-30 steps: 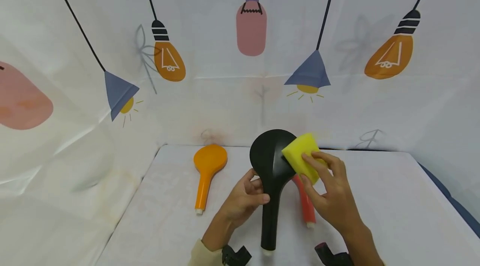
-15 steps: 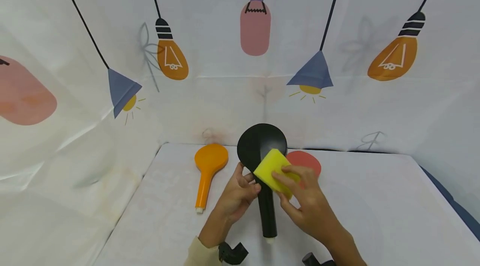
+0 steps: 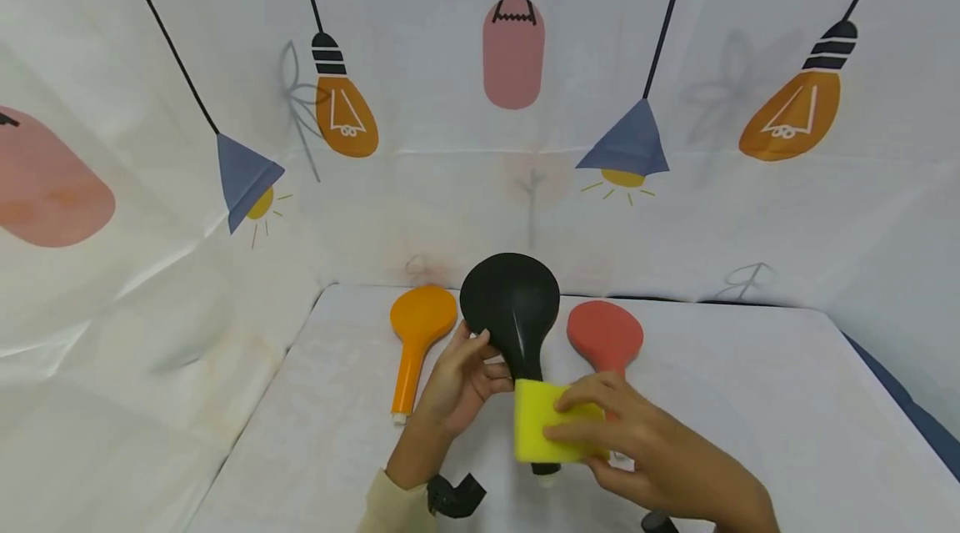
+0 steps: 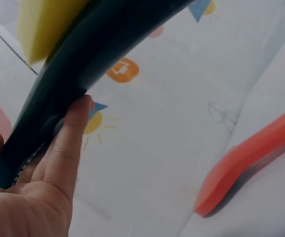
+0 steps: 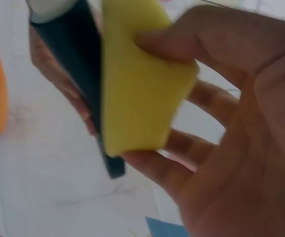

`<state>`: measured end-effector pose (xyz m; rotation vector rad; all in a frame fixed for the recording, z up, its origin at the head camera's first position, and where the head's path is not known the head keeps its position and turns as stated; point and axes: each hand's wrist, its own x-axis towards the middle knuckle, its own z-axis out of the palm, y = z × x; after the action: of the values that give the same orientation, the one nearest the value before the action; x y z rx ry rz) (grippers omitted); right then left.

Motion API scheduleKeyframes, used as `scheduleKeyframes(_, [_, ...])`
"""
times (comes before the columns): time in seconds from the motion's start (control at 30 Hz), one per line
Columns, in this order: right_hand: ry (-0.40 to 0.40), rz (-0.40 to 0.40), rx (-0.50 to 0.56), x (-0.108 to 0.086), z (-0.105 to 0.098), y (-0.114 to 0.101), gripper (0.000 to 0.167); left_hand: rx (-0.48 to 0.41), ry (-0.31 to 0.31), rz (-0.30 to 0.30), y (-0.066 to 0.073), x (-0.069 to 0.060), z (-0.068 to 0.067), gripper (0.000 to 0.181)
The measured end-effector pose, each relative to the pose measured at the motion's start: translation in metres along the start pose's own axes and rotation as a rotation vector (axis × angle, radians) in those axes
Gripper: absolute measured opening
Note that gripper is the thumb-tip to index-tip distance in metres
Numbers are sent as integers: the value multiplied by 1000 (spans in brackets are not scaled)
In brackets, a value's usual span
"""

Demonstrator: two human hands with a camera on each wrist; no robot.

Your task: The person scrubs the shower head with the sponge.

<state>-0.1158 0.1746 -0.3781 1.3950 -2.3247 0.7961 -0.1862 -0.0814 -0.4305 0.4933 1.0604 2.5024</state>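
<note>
Glossy black paddle-shaped thing with a round head and long handle, plastic by the look of it (image 3: 510, 299), is held up off the table, head up, handle down, white tip (image 3: 547, 480) lowest. Left hand (image 3: 465, 374) grips it at the lower side of the head near the neck, thumb to one side and fingers to the other in the left wrist view; probably held there to steady it and leave the handle free. Right hand (image 3: 637, 441) pinches a bright yellow block sponge (image 3: 534, 424) between thumb and fingers, narrow grip, flat face against the handle; holding it from the outer side likely lets that whole face lie on the black surface. Further out: smaller orange paddle-shaped thing (image 3: 423, 320) lies left of the black one, similar red one (image 3: 604, 331) right, its handle partly behind the right hand. Both sit apart on the white-covered table (image 3: 765, 399), maybe set aside to leave the middle for the hands. Behind, white backdrop sheet (image 3: 420, 208) with printed lamps and bulbs.
</note>
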Motion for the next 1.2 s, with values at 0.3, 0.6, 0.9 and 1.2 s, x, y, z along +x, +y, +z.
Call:
scheduleKeyframes(0.3, [4,-41,-20,0,-1,0,33,-38,-87,49,1,0,-3,32])
scheduleKeyframes(0.6, [158,3,-193,11,14,9,38,50,-64,-67,-1,-2,2,41])
scheduleKeyframes(0.9, [233,142,-253,12,20,21,33,199,-92,-192,-17,2,13,57])
scheduleKeyframes(1.2, [188,61,-260,15,25,12,54,174,-28,-148,-14,0,13,53])
